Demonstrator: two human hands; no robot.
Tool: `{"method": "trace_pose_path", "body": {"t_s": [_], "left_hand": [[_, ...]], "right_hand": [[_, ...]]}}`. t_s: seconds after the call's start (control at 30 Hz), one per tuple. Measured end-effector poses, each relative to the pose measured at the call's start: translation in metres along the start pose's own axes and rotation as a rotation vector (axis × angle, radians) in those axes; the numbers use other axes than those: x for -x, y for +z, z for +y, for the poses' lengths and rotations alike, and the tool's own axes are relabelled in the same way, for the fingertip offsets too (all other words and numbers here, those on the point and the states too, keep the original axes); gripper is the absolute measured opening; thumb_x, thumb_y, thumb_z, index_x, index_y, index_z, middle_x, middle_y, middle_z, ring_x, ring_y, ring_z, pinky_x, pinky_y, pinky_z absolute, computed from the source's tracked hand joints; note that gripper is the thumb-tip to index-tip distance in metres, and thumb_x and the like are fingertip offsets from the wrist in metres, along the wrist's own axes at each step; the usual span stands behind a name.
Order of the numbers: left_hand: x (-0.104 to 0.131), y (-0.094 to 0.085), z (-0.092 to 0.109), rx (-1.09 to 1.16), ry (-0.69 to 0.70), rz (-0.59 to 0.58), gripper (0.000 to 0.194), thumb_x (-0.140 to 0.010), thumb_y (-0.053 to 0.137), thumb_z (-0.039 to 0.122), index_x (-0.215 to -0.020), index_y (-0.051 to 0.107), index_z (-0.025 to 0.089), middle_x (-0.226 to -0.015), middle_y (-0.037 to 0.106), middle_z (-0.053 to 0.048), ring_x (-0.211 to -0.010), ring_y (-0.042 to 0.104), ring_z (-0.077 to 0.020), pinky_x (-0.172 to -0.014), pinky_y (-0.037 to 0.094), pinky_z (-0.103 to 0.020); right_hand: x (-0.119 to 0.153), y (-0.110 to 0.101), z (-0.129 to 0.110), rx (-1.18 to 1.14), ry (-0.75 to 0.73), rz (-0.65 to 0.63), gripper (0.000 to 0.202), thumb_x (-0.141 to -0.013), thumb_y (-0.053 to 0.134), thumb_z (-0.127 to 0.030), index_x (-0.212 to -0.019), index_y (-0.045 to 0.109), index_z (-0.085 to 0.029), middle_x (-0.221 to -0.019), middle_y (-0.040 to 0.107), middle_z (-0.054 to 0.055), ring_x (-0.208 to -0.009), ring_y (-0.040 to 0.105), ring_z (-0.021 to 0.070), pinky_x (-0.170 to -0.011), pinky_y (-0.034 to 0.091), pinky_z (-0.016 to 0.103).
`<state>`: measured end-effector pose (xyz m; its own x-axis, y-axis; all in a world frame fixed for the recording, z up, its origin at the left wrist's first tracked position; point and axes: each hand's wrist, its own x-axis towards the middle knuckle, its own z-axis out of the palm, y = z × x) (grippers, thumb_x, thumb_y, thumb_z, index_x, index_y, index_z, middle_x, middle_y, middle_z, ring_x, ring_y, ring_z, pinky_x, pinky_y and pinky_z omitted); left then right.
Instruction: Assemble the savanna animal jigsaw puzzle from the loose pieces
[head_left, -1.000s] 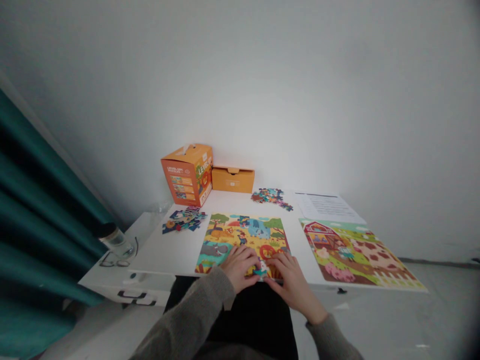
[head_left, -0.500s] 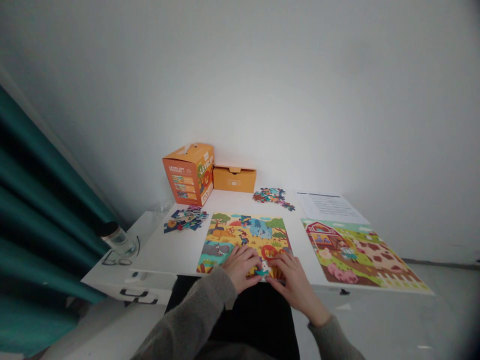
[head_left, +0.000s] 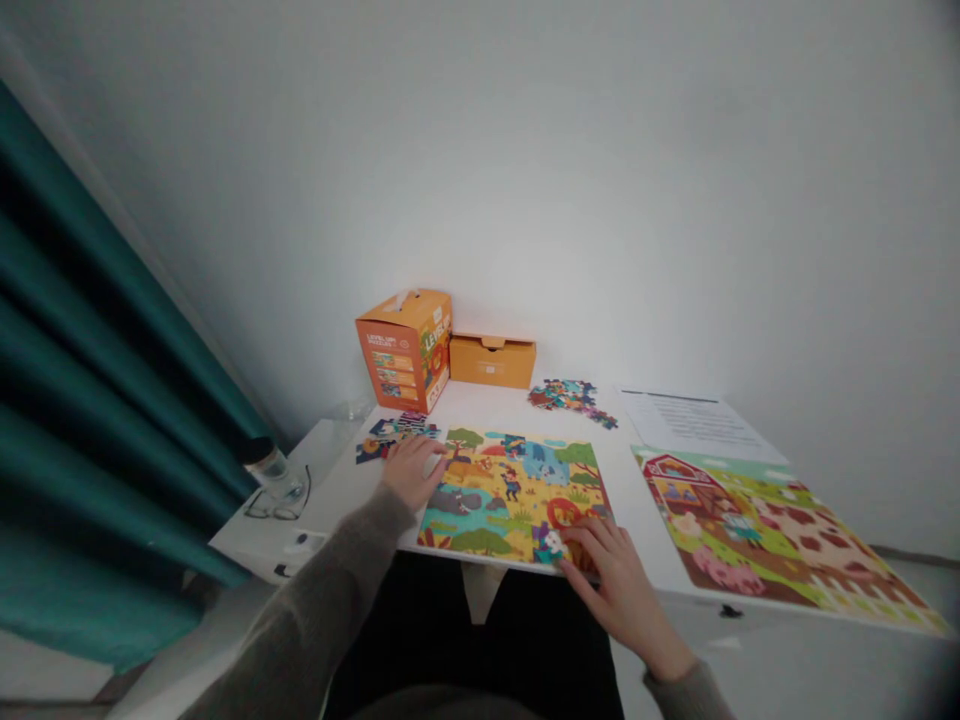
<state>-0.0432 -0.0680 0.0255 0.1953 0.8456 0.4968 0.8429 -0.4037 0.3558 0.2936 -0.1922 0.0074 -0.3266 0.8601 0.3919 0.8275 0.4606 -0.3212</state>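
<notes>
A jigsaw puzzle (head_left: 495,515) with savanna animals lies in front of me on the white table. Its picture includes a hippo in water, a lion and blue elephants. My left hand (head_left: 414,472) is at the puzzle's left edge, beside a pile of loose puzzle pieces (head_left: 373,446); its fingers are loosely extended and I see nothing in them. Lying over the lower right corner is my right hand (head_left: 611,572), fingers apart, covering part of the lion area. Near its thumb a patch with a white animal on purple and teal (head_left: 549,543) shows at the bottom edge.
An orange puzzle box (head_left: 409,350) and a low orange carton (head_left: 493,362) stand against the wall. More loose pieces (head_left: 570,396) lie at the back. To the right are a farm puzzle (head_left: 772,525) and a printed sheet (head_left: 690,422). Glasses (head_left: 277,508) and a bottle (head_left: 276,474) sit left.
My left hand has lifted off the puzzle's lower middle and moved left and away from me, towards the loose pieces. My right hand stays on the lower right corner. The view has shifted.
</notes>
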Motion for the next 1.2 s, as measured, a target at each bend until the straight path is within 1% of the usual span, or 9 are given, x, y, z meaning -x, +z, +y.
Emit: {"method": "trace_pose_path", "body": {"t_s": [0.07, 0.17, 0.3, 0.47, 0.6, 0.73, 0.83, 1.07, 1.2], "left_hand": [[-0.007, -0.008, -0.034, -0.150, -0.092, -0.028, 0.014, -0.086, 0.061, 0.026, -0.099, 0.067, 0.025, -0.108, 0.070, -0.006, -0.110, 0.059, -0.0287, -0.095, 0.042, -0.042], [-0.011, -0.014, -0.067, -0.258, -0.237, -0.010, 0.028, -0.086, 0.062, 0.032, -0.113, 0.064, 0.025, -0.119, 0.066, -0.008, -0.115, 0.056, -0.0299, -0.094, 0.043, -0.042], [-0.014, -0.012, -0.088, -0.249, -0.340, -0.014, 0.030, -0.089, 0.057, 0.041, -0.112, 0.063, 0.023, -0.123, 0.064, -0.009, -0.118, 0.053, -0.0309, -0.094, 0.043, -0.043], [-0.026, -0.009, -0.104, -0.171, -0.380, -0.130, 0.021, -0.086, 0.059, 0.034, -0.103, 0.063, 0.023, -0.116, 0.068, -0.007, -0.115, 0.055, -0.0305, -0.093, 0.042, -0.043], [-0.029, -0.016, -0.110, -0.193, -0.296, -0.129, 0.023, -0.083, 0.064, 0.039, -0.099, 0.066, 0.023, -0.113, 0.069, -0.007, -0.112, 0.056, -0.0303, -0.095, 0.040, -0.044], [-0.022, -0.025, -0.113, -0.267, -0.165, -0.036, 0.030, -0.084, 0.065, 0.049, -0.101, 0.067, 0.023, -0.110, 0.071, -0.008, -0.110, 0.057, -0.0301, -0.102, 0.034, -0.048], [-0.014, -0.028, -0.113, -0.267, -0.175, 0.048, 0.032, -0.085, 0.065, 0.050, -0.103, 0.067, 0.023, -0.110, 0.072, -0.008, -0.109, 0.059, -0.0308, -0.101, 0.037, -0.049], [0.003, -0.020, -0.104, -0.042, -0.120, 0.117, 0.031, -0.080, 0.072, 0.044, -0.102, 0.069, 0.023, -0.108, 0.074, -0.008, -0.105, 0.065, -0.0307, -0.094, 0.049, -0.049], [0.007, -0.019, -0.089, 0.148, 0.022, 0.216, 0.028, -0.080, 0.074, 0.045, -0.095, 0.067, 0.022, -0.109, 0.075, -0.009, -0.106, 0.067, -0.0286, -0.097, 0.051, -0.051]], "right_hand": [[0.000, 0.003, 0.001, 0.010, 0.000, 0.020, 0.019, -0.096, 0.058, -0.037, -0.112, 0.063, -0.027, -0.112, 0.065, 0.008, -0.105, 0.059, 0.0265, -0.088, 0.048, 0.043], [0.001, 0.006, 0.003, 0.017, -0.003, 0.047, 0.019, -0.095, 0.059, -0.036, -0.110, 0.064, -0.026, -0.110, 0.066, 0.008, -0.104, 0.060, 0.0263, -0.087, 0.048, 0.042], [0.001, 0.008, 0.006, 0.016, -0.014, 0.065, 0.019, -0.095, 0.059, -0.037, -0.110, 0.065, -0.026, -0.109, 0.066, 0.008, -0.103, 0.060, 0.0268, -0.086, 0.048, 0.042], [0.003, 0.009, 0.010, 0.021, -0.022, 0.063, 0.020, -0.094, 0.059, -0.038, -0.110, 0.065, -0.027, -0.111, 0.067, 0.008, -0.105, 0.061, 0.0272, -0.087, 0.049, 0.043], [0.003, 0.010, 0.010, 0.019, -0.015, 0.083, 0.019, -0.094, 0.058, -0.038, -0.108, 0.066, -0.027, -0.109, 0.067, 0.008, -0.103, 0.061, 0.0269, -0.086, 0.049, 0.043], [0.003, 0.009, 0.009, 0.016, -0.023, 0.095, 0.020, -0.095, 0.057, -0.038, -0.108, 0.066, -0.027, -0.109, 0.067, 0.008, -0.102, 0.061, 0.0268, -0.085, 0.050, 0.042], [0.003, 0.008, 0.009, 0.016, -0.029, 0.086, 0.019, -0.095, 0.058, -0.038, -0.108, 0.066, -0.027, -0.109, 0.067, 0.007, -0.103, 0.061, 0.0267, -0.085, 0.050, 0.042], [0.003, 0.009, 0.009, 0.015, -0.029, 0.084, 0.019, -0.095, 0.058, -0.037, -0.110, 0.064, -0.027, -0.110, 0.066, 0.007, -0.104, 0.060, 0.0271, -0.086, 0.049, 0.043], [0.003, 0.010, 0.009, -0.002, -0.032, 0.080, 0.018, -0.095, 0.058, -0.036, -0.109, 0.064, -0.026, -0.108, 0.066, 0.007, -0.102, 0.060, 0.0266, -0.084, 0.049, 0.042]]}}
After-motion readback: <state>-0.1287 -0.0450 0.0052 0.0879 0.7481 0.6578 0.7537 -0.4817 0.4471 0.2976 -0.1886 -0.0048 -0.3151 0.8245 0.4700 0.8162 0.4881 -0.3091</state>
